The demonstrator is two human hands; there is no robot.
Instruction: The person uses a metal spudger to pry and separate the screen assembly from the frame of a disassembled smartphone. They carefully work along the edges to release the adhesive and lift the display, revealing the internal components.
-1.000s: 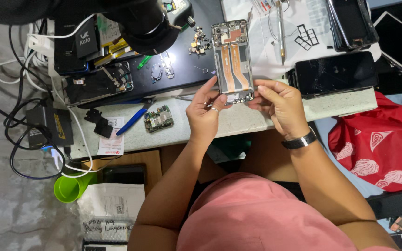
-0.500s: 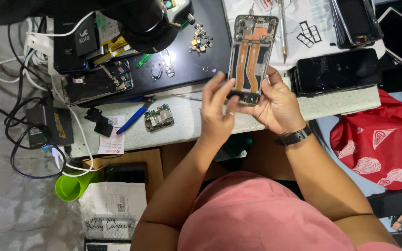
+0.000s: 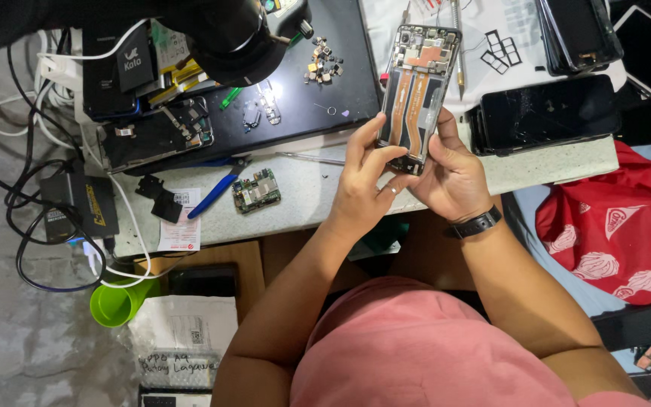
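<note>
An opened phone frame (image 3: 417, 90) with orange flex cables and no back cover stands upright above the bench edge. My right hand (image 3: 453, 177), with a black wristband, cups its lower end from the right. My left hand (image 3: 363, 185), wearing a ring, pinches the frame's lower left side, thumb and fingers pressed against the inside near the bottom. Both hands hold the frame over the white bench (image 3: 303, 203).
A green circuit board (image 3: 256, 190) and blue-handled pliers (image 3: 216, 192) lie on the bench. A black mat (image 3: 318, 90) carries small parts and a dismantled phone (image 3: 160, 136). Dark phone screens (image 3: 548, 113) lie right. Cables (image 3: 32, 196), a green cup (image 3: 118, 301) and a red bag (image 3: 619, 226) sit around.
Both hands have lifted the phone frame up and to the right and turned it slightly clockwise. My left hand's fingers moved onto the frame's lower left inside.
</note>
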